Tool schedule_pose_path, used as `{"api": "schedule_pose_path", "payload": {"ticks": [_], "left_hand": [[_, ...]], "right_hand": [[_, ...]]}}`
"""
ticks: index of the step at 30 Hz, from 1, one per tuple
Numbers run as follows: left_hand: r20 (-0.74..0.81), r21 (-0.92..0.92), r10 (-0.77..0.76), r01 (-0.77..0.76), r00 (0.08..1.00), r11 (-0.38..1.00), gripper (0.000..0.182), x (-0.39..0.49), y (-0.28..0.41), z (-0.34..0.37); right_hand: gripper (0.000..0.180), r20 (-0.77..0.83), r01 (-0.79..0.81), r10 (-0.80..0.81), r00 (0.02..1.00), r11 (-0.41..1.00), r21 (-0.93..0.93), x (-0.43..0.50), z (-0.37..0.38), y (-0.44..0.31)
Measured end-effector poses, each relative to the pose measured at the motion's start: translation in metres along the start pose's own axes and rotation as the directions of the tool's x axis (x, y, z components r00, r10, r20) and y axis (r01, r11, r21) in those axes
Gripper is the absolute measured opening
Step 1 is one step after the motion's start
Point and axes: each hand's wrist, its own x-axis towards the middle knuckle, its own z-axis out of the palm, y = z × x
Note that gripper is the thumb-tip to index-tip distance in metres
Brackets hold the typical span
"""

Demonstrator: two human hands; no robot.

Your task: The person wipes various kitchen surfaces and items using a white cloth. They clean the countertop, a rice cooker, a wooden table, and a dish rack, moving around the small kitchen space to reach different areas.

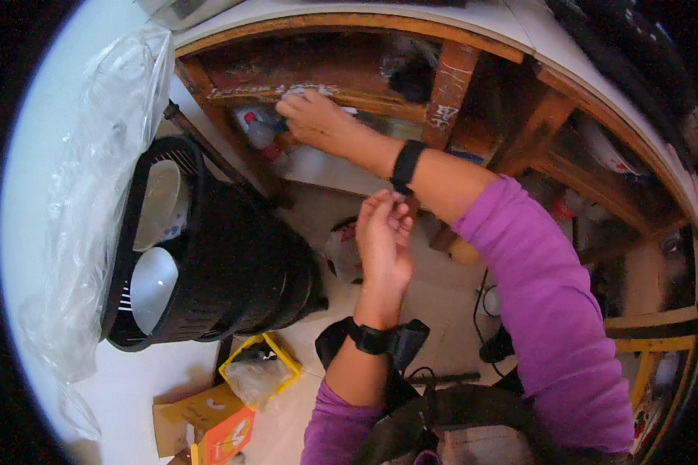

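My right hand [313, 119] reaches up and left to the edge of a wooden shelf [378, 106] inside an open-fronted cabinet. Its fingers curl downward, and whether they hold something is hidden. White crinkled material [320, 89] lies on the shelf edge right behind the knuckles. Just below and left of that hand is a plastic bottle [260, 131] with a red cap. My left hand [385, 241] hovers lower down, near my right wrist, above the floor. Its fingers are loosely bent, palm partly up, and nothing shows in them. Both wrists wear black bands.
At left stands a black slatted plastic rack [227, 256] holding a bowl [160, 200] and a white dish [154, 290]. Clear plastic sheeting [110, 145] hangs beside it. A yellow bin [294, 372] and a cardboard box [186, 415] sit on the floor. Wooden posts [451, 93] divide the cabinet.
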Motion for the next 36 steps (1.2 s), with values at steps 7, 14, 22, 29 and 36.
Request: {"api": "schedule_pose_path", "payload": {"ticks": [7,14,22,29,36], "left_hand": [[-0.039,-0.006,0.026,-0.027,0.999,1.0,0.014,0.001,0.009,-0.008],[-0.054,-0.029,0.032,-0.034,0.998,0.999,0.013,0.012,0.015,-0.015],[-0.079,0.004,0.015,-0.014,0.997,1.0,0.01,0.024,0.014,-0.014],[0.035,0.011,-0.015,0.014,0.999,1.0,0.014,0.032,0.011,-0.024],[0.121,0.066,-0.082,0.074,0.989,0.995,0.011,0.04,0.005,-0.029]], "right_hand": [[0.017,0.133,-0.287,0.286,0.949,0.958,-0.011,-0.093,-0.066,0.01],[0.021,0.279,-0.523,0.502,0.818,0.852,0.0,-0.147,-0.127,0.009],[0.024,0.18,-0.609,0.591,0.787,0.79,0.068,-0.157,-0.141,0.024],[0.036,-0.011,-0.744,0.803,0.596,0.557,0.368,-0.22,-0.206,0.0],[0.025,-0.229,-0.885,0.881,0.414,0.448,0.124,-0.252,-0.238,0.074]]}}
